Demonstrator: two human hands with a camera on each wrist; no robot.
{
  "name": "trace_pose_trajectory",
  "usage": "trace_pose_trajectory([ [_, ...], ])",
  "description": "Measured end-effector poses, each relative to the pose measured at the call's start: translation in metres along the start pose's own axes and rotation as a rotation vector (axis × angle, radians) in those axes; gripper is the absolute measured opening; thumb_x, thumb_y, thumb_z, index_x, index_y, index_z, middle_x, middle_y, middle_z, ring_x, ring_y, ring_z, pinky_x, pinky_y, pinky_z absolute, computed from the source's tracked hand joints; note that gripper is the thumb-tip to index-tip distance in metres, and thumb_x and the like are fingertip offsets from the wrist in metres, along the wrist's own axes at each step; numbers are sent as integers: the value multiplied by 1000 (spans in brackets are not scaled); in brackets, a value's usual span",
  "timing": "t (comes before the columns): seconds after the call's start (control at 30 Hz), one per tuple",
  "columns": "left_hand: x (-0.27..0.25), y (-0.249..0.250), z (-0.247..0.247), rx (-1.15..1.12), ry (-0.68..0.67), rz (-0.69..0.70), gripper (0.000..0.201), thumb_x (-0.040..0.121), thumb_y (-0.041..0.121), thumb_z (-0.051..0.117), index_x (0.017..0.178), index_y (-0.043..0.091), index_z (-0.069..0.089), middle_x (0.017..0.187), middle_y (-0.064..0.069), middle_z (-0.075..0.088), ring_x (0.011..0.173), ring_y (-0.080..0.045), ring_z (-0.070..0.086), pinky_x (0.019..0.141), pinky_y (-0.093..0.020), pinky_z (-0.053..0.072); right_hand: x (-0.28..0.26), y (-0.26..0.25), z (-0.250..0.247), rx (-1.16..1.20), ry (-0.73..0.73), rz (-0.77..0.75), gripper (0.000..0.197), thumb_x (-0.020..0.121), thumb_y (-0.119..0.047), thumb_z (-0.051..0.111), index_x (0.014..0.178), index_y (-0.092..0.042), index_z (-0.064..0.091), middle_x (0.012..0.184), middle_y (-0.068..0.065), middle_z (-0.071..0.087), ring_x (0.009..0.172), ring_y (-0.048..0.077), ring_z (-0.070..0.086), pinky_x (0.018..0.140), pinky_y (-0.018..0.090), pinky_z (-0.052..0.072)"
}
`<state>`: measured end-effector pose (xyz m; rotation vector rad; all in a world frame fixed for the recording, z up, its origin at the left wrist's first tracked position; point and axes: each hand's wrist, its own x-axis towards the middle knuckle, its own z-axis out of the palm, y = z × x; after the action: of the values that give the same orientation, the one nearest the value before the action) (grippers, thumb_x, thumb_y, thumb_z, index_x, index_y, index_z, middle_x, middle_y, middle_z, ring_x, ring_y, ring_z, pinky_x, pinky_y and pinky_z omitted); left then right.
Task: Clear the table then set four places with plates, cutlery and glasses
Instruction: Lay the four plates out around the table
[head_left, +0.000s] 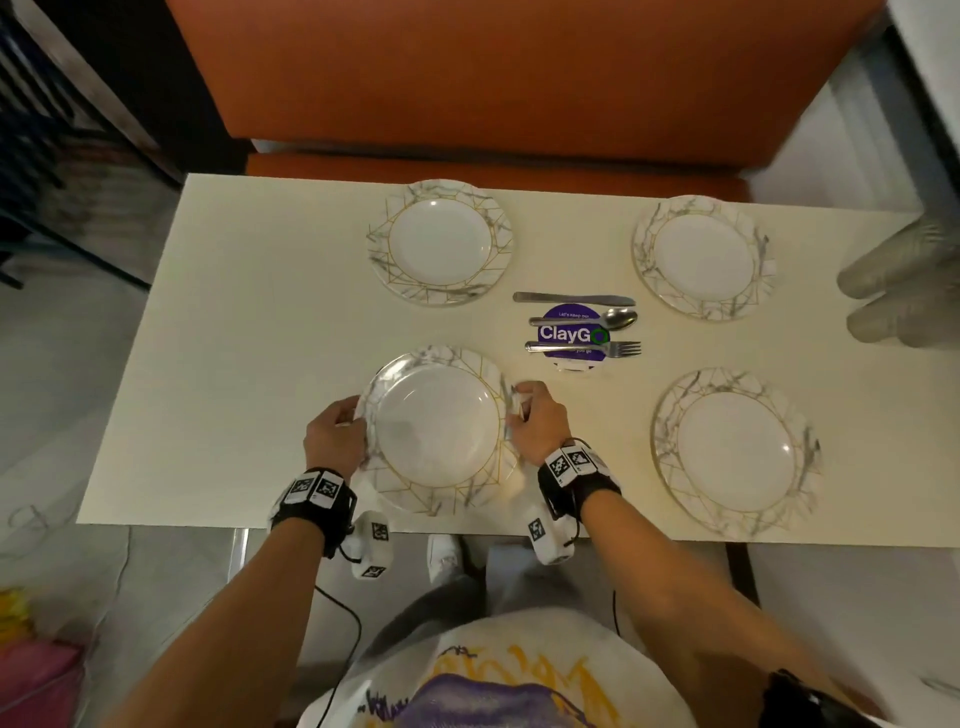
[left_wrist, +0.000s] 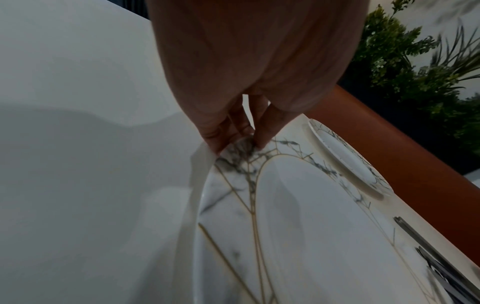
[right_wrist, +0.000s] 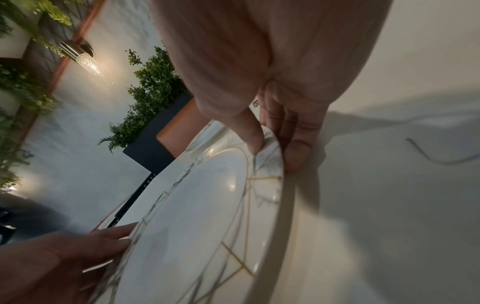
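Observation:
Four marble-patterned plates with gold lines sit on the cream table (head_left: 260, 338). I hold the near-left plate (head_left: 436, 431) by both sides. My left hand (head_left: 349, 417) pinches its left rim, seen close as the left hand (left_wrist: 237, 144) on the plate (left_wrist: 298, 216). My right hand (head_left: 519, 408) grips the right rim; the right hand (right_wrist: 272, 154) has its thumb on top and fingers under the plate (right_wrist: 194, 216). A knife (head_left: 571, 299), a spoon (head_left: 587, 318) and a fork (head_left: 582, 348) lie side by side at mid-table.
The other plates are at the far left (head_left: 440, 241), far right (head_left: 704, 257) and near right (head_left: 735, 451). The cutlery lies across a purple ClayGo sticker (head_left: 571, 335). Blurred translucent glasses (head_left: 893, 291) stand at the table's right edge. An orange bench (head_left: 493, 78) runs behind.

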<state>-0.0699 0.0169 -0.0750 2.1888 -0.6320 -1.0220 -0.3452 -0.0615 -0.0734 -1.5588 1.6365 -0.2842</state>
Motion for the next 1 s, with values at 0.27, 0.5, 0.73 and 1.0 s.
trace_pose_trajectory([
  [0.27, 6, -9, -8, 46, 8, 69, 36, 94, 10, 65, 128, 21, 72, 110, -1, 71, 103, -25, 68, 99, -39, 56, -15, 0, 10, 19, 6, 41, 40, 93, -11, 64, 131, -12, 52, 91, 0, 62, 81, 19, 61, 80, 30, 53],
  [0.5, 11, -9, -11, 99, -25, 76, 37, 94, 10, 63, 128, 22, 71, 110, 1, 72, 105, -25, 68, 98, -34, 54, -20, 3, 13, 39, 16, 71, 41, 92, -14, 65, 132, -14, 51, 78, -3, 60, 77, 18, 61, 74, 27, 50],
  [0.73, 14, 3, -7, 271, 17, 197, 40, 91, 12, 63, 131, 15, 63, 123, -9, 66, 118, -33, 59, 102, -43, 48, -18, 3, -5, 72, 50, 124, 36, 94, -16, 64, 128, -15, 54, 86, -2, 62, 91, 21, 64, 86, 30, 50],
  [1.0, 5, 64, 43, 346, -62, 459, 30, 90, 7, 62, 119, 13, 69, 114, -13, 68, 110, -37, 60, 95, -38, 45, 3, 13, -63, 39, 228, 114, 26, 95, -8, 52, 118, -13, 63, 97, 9, 71, 94, 25, 66, 79, 23, 42],
])
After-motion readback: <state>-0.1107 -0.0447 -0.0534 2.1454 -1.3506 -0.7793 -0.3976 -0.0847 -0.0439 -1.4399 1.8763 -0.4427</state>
